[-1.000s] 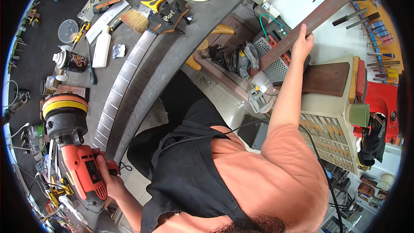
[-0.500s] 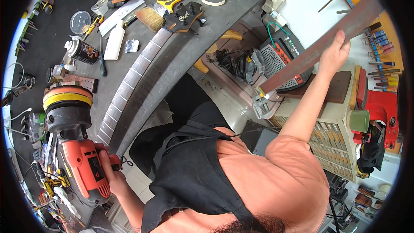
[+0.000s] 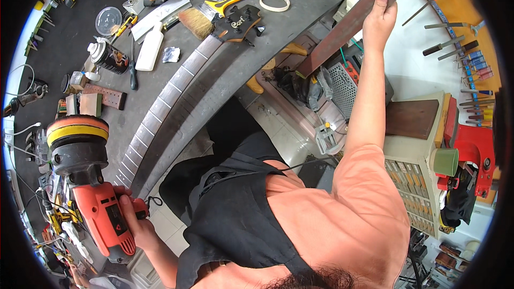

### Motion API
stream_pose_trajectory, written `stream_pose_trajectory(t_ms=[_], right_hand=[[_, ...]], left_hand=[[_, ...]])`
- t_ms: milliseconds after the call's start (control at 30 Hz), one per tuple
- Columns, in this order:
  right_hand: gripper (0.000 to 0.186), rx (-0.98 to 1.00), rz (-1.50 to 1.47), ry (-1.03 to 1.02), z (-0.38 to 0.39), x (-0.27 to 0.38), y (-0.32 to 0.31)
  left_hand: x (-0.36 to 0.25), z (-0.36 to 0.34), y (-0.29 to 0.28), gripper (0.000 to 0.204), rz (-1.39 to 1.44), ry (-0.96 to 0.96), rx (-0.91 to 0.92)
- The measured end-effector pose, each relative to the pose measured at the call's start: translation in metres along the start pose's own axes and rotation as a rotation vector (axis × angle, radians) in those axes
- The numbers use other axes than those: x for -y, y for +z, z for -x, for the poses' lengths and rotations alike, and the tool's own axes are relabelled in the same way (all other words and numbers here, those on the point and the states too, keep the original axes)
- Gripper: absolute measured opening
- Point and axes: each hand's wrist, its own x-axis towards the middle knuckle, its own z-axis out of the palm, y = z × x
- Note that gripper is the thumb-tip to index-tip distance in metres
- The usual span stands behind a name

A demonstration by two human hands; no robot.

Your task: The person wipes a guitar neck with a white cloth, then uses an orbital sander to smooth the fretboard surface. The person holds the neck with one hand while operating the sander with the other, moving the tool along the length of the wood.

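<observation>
Two hands work apart: your left hand point(image 3: 134, 219) has its fingers clamped on the red polisher point(image 3: 88, 182) (pad raised off the tabletop point(image 3: 235, 69)); your right hand point(image 3: 379, 18) grips the long wooden board point(image 3: 342, 32), steadying it overhead.

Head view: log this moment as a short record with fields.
left hand: closed on the handle of a red power polisher with an orange-yellow pad
right hand: raised, grip on a long dark wooden board
bench: guitar neck lying flat, black headstock at the far end
near headstock: brush, tape roll, white bottle
clothing: orange shirt, black apron
</observation>
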Motion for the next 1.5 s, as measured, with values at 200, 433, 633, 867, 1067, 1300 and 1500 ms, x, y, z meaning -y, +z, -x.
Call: stream_pose_trajectory(t_ms=[200,433,633,867,1067,1300,1500], right_hand=[[0.062,-0.017,-0.029,-0.021,-0.007,-0.013,0.015],[0.063,0.036,0.007,0.025,0.004,-0.050,0.016],[0.056,0.109,0.052,0.131,0.027,-0.084,0.012],[0.051,0.147,0.096,0.242,0.037,-0.111,0.010],[0.049,0.143,0.161,0.205,0.049,-0.140,0.002],[0.056,0.161,0.194,0.393,0.050,-0.127,-0.003],[0.043,-0.167,0.014,0.418,0.116,-0.135,-0.013]], left_hand=[[-0.002,0.001,0.005,0.026,0.019,-0.034,-0.053],[-0.007,0.002,0.016,0.025,-0.008,-0.037,-0.045],[-0.001,0.000,0.013,0.024,-0.029,-0.018,-0.032],[0.008,0.005,0.010,0.020,0.025,-0.151,-0.031],[0.015,0.002,0.016,0.020,-0.033,-0.078,-0.046],[0.066,0.004,-0.026,0.031,-0.134,-0.104,-0.021],[0.072,-0.013,-0.007,0.026,-0.118,0.051,0.019]])
